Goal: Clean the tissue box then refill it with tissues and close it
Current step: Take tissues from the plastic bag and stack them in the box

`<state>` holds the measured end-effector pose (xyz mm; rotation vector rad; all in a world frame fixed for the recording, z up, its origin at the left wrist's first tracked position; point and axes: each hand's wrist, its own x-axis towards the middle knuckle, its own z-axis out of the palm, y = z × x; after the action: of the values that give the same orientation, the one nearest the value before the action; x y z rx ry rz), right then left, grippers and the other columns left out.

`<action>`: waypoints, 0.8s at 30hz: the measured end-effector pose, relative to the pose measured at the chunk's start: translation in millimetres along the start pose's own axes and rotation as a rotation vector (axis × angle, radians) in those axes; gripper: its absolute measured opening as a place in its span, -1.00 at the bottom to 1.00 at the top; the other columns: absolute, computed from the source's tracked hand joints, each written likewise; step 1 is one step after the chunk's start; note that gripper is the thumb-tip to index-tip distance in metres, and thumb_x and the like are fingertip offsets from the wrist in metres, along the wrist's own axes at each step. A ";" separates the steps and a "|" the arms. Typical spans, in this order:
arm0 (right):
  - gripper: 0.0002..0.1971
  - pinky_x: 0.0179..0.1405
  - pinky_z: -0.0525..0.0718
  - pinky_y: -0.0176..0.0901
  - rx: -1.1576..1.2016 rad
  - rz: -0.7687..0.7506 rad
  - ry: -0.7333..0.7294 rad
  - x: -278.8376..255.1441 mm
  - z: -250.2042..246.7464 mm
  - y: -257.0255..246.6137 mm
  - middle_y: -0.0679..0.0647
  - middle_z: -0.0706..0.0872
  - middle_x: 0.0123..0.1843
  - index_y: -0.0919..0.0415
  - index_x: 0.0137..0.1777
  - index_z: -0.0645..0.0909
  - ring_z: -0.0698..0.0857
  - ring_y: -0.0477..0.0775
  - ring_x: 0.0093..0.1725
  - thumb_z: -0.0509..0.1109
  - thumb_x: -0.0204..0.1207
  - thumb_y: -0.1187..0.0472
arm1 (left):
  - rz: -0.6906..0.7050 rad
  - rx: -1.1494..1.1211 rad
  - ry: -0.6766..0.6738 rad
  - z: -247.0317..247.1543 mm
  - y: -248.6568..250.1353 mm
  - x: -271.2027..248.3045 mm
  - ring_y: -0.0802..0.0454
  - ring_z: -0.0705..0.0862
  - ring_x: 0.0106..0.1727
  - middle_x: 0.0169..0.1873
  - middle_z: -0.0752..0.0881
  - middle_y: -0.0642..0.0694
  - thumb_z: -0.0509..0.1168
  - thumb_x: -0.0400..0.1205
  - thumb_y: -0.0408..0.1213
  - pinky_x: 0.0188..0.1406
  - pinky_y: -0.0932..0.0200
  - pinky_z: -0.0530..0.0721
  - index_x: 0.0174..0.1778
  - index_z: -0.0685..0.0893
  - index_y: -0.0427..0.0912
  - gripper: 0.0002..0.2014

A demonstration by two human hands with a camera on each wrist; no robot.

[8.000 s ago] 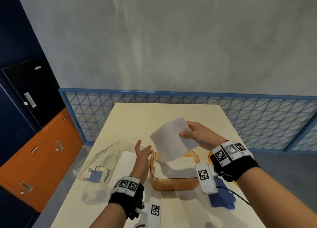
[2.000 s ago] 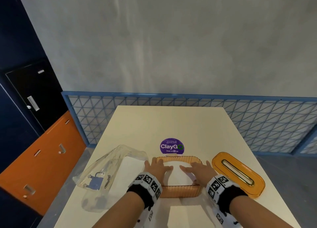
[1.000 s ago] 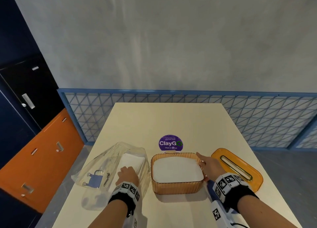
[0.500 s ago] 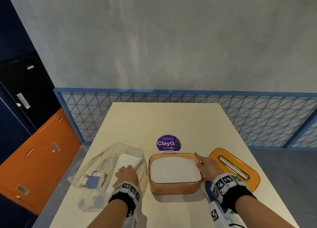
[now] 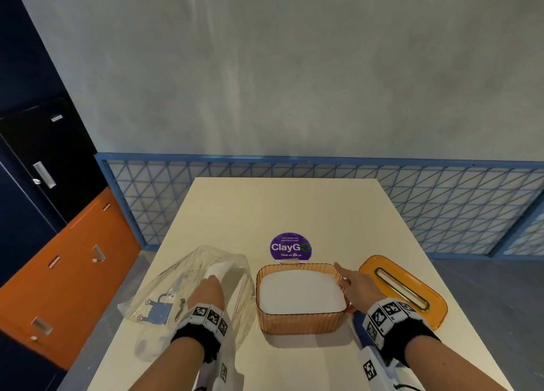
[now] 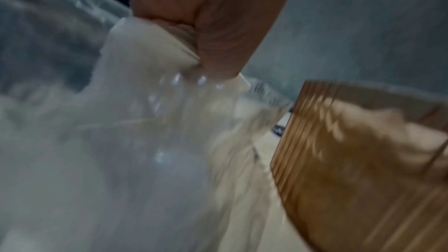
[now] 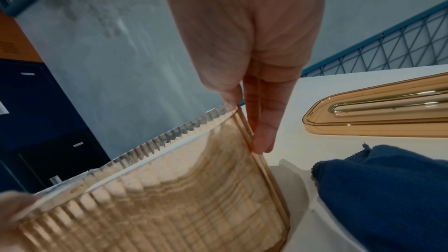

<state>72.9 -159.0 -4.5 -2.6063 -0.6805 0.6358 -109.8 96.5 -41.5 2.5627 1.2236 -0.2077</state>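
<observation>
The amber ribbed tissue box [image 5: 300, 321] stands open at the table's near middle, filled to near its rim with white tissues [image 5: 301, 292]. Its amber slotted lid [image 5: 403, 292] lies flat to the right. My left hand [image 5: 210, 279] is inside the clear plastic bag [image 5: 176, 287], left of the box. There the left hand [image 6: 194, 58] pinches a thin stack of white tissues [image 6: 145, 45]. My right hand [image 5: 341, 276] lies with straight fingers [image 7: 264, 122] against the box's right wall [image 7: 169, 198].
A blue cloth [image 7: 387, 189] lies by the box's near right corner, under my right wrist. A purple ClayGo sticker [image 5: 290, 247] is on the table [image 5: 279, 208] just beyond the box. A blue mesh fence [image 5: 441, 202] lines the far edge.
My left hand has pushed a little deeper into the bag and taken hold of the tissue stack, whose end now lifts. The right hand stays at the box's right wall.
</observation>
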 end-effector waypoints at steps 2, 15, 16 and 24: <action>-0.51 -0.07 0.56 -0.30 0.023 0.001 -0.039 -3.1 -5.0 -3.0 0.19 0.63 0.30 0.00 0.63 0.18 0.60 0.07 0.09 0.05 0.72 0.25 | -0.003 -0.038 0.092 -24.5 5.2 -8.6 -0.08 0.53 0.43 0.40 0.54 -0.20 0.00 0.73 -0.36 0.42 0.07 0.43 0.47 0.38 -0.24 -0.63; -0.45 -0.14 0.76 -0.05 1.026 -0.072 -0.458 -44.0 -67.8 -116.3 0.35 0.73 0.21 0.30 0.27 0.57 0.74 0.29 0.05 0.13 0.63 -0.17 | 0.680 -0.193 0.657 -77.0 64.3 -98.7 -0.18 0.80 0.05 0.11 0.79 -0.21 0.39 0.21 -0.65 -0.10 -0.01 0.78 0.12 0.78 -0.14 -0.43; -0.58 -0.10 0.74 -0.10 1.030 -0.121 -0.428 -45.1 -70.1 -117.2 0.31 0.74 0.17 0.32 0.25 0.58 0.74 0.22 0.04 0.24 0.62 -0.03 | 0.712 -0.168 0.652 -69.4 65.7 -98.8 -0.20 0.79 0.09 0.13 0.78 -0.22 0.48 0.15 -0.66 -0.04 -0.02 0.76 0.10 0.78 -0.12 -0.39; -0.64 0.26 0.62 0.15 0.870 -0.266 -0.182 -41.8 -71.8 -97.9 0.33 0.67 0.20 0.33 0.24 0.55 0.67 0.18 0.09 0.44 0.44 0.45 | 0.681 -0.676 0.238 -40.0 62.6 -106.6 0.15 0.07 0.64 0.63 0.13 0.10 0.15 0.56 0.22 0.56 0.14 0.18 0.49 0.17 0.39 -0.44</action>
<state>41.1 -118.4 113.2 -1.6452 -0.6036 0.8497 -127.9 -6.3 35.9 2.2417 0.3136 0.5685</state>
